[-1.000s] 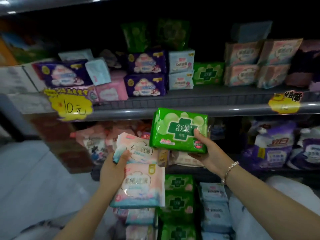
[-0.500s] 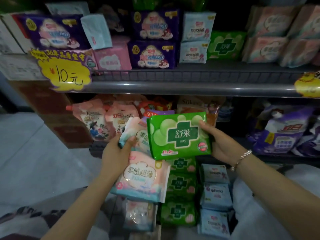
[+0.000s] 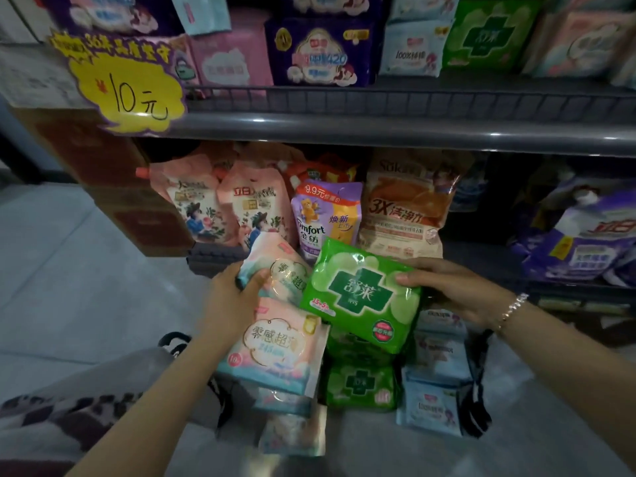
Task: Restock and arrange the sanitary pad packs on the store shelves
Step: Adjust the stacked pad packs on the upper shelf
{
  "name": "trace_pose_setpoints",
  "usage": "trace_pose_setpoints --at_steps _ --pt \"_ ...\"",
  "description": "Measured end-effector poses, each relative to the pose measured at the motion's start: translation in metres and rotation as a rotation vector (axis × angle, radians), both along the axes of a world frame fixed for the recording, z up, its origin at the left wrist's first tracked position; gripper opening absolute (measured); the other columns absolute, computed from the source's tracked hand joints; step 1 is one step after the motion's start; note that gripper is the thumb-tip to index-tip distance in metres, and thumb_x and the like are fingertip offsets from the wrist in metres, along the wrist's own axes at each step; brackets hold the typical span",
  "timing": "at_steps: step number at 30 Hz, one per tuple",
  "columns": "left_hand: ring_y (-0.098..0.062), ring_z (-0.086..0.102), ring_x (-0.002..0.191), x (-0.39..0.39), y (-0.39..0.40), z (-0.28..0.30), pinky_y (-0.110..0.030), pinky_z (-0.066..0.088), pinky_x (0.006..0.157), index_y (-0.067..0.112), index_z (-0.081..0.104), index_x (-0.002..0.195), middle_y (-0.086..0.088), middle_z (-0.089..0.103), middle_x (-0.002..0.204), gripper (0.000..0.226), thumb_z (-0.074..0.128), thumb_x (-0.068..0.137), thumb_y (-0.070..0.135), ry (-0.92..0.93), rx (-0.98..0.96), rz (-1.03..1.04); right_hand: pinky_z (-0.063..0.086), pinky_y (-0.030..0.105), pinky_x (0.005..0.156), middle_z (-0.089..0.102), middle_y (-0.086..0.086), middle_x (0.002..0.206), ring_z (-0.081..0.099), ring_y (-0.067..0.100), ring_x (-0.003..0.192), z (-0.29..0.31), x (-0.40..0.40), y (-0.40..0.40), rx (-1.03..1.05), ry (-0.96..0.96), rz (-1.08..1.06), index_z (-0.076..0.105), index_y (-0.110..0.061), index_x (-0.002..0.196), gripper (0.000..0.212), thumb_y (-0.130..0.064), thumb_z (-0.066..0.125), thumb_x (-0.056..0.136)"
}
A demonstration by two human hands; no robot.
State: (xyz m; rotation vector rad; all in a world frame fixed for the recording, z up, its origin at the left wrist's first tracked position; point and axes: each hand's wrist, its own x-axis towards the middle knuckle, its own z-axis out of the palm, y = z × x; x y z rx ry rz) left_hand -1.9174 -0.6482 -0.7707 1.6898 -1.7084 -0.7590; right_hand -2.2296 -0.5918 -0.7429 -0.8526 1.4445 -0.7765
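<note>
Yellow price tag (image 3: 127,94) hangs at the far left of the upper shelf (image 3: 344,127), where purple (image 3: 321,53), white (image 3: 411,58) and green (image 3: 488,36) packs already stand in a row. Below it, pouches of detergent (image 3: 254,204) fill the lower shelf. Further down, the left hand (image 3: 230,297) grips two pink packs (image 3: 275,321), fingers curled round the upper one, thumb pressed on its face, the lower pack hanging beneath it. Just right of them, overlapping the upper pink pack, is a green pack (image 3: 361,294), tilted, held by the right hand (image 3: 454,290), thumb on its front face and fingers behind. Both hands hold their loads above a bag (image 3: 478,401) on the floor, which carries more green and blue packs. My judgement is that the packs are being sorted by kind before going up. To do it well, each pack should join its own brand on the upper shelf, the green beside the green there, label facing out and upright, pushed back behind the shelf's front rail. Holding two pink packs in one hand risks dropping the lower one, so shelve those first.
</note>
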Motion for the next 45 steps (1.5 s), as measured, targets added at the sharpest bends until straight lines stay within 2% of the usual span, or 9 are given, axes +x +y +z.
trace_pose_setpoints --at_steps 6,11,15,21,27,32,40,43,45 --pt "-0.032 0.056 0.081 0.013 -0.012 -0.015 -0.031 0.036 0.066 0.004 0.059 0.1 -0.016 0.061 0.087 0.037 0.058 0.092 0.04 -0.189 0.01 0.052 0.049 0.029 0.089 0.06 -0.002 0.121 0.06 0.013 0.106 -0.046 0.013 0.013 0.0 0.195 0.021 0.06 -0.029 0.117 0.079 -0.056 0.082 0.045" --pt "-0.037 0.057 0.084 0.021 -0.016 -0.022 -0.032 0.034 0.065 -0.002 0.059 0.1 -0.023 0.061 0.087 0.041 0.059 0.092 0.038 -0.243 -0.043 0.062 0.036 0.025 0.101 0.032 -0.001 0.125 0.039 0.015 0.117 -0.074 0.013 0.013 -0.095 0.402 0.103 0.05 -0.034 0.132 0.062 -0.04 0.076 0.077" --pt "-0.032 0.054 0.078 0.019 -0.013 -0.02 -0.032 0.035 0.064 -0.002 0.058 0.096 -0.015 0.056 0.078 0.039 0.059 0.092 0.037 -0.248 -0.059 0.061 0.03 0.02 0.101 0.027 0.002 0.125 0.035 0.019 0.126 -0.091 0.006 0.008 -0.182 0.504 0.183 0.041 -0.035 0.139 0.063 -0.035 0.071 0.083" --pt "-0.029 0.051 0.077 0.019 -0.014 -0.02 -0.032 0.034 0.064 0.002 0.058 0.098 -0.011 0.053 0.078 0.039 0.058 0.092 0.04 -0.233 -0.081 0.066 0.038 0.039 0.107 0.03 0.002 0.128 0.037 0.027 0.127 -0.105 0.001 -0.001 -0.197 0.667 0.213 0.047 -0.043 0.129 0.06 -0.042 0.076 0.077" --pt "-0.034 0.057 0.081 0.02 -0.019 -0.023 -0.035 0.04 0.065 0.003 0.059 0.095 -0.014 0.061 0.079 0.041 0.057 0.092 0.043 -0.221 -0.096 0.055 0.038 0.033 0.104 0.033 0.002 0.138 0.039 0.022 0.128 -0.098 0.009 0.003 -0.256 0.735 0.281 0.036 -0.036 0.143 0.084 -0.051 0.077 0.071" --pt "-0.035 0.056 0.084 0.02 -0.022 -0.02 -0.037 0.042 0.068 0.003 0.059 0.093 -0.016 0.062 0.082 0.039 0.058 0.092 0.042 -0.162 -0.1 0.057 0.033 0.047 0.11 0.023 -0.003 0.145 0.023 0.019 0.136 -0.085 0.032 0.029 -0.378 0.714 0.505 0.017 -0.064 0.13 0.08 -0.052 0.073 0.074" --pt "-0.034 0.058 0.08 0.021 -0.022 -0.017 -0.034 0.04 0.066 0.002 0.061 0.096 -0.016 0.063 0.084 0.035 0.059 0.093 0.037 -0.103 -0.085 0.07 0.023 0.034 0.112 0.018 -0.002 0.15 0.018 0.018 0.137 -0.137 0.035 0.06 -0.306 0.867 0.7 0.013 -0.052 0.143 0.081 -0.057 0.064 0.081" --pt "-0.034 0.058 0.082 0.021 -0.021 -0.019 -0.034 0.039 0.066 0.003 0.06 0.095 -0.015 0.063 0.084 0.036 0.059 0.092 0.039 -0.108 -0.076 0.076 0.031 0.043 0.111 0.021 0.002 0.149 0.021 0.022 0.136 -0.162 0.032 0.067 -0.3 0.963 0.713 0.007 -0.054 0.143 0.079 -0.066 0.055 0.081" --pt "-0.034 0.058 0.084 0.022 -0.022 -0.021 -0.035 0.041 0.067 0.004 0.06 0.095 -0.015 0.063 0.085 0.036 0.058 0.092 0.04 -0.117 -0.078 0.07 0.045 0.051 0.097 0.037 0.009 0.141 0.03 0.025 0.128 -0.178 0.033 0.074 -0.375 1.06 0.732 0.012 -0.05 0.147 0.079 -0.072 0.045 0.078"
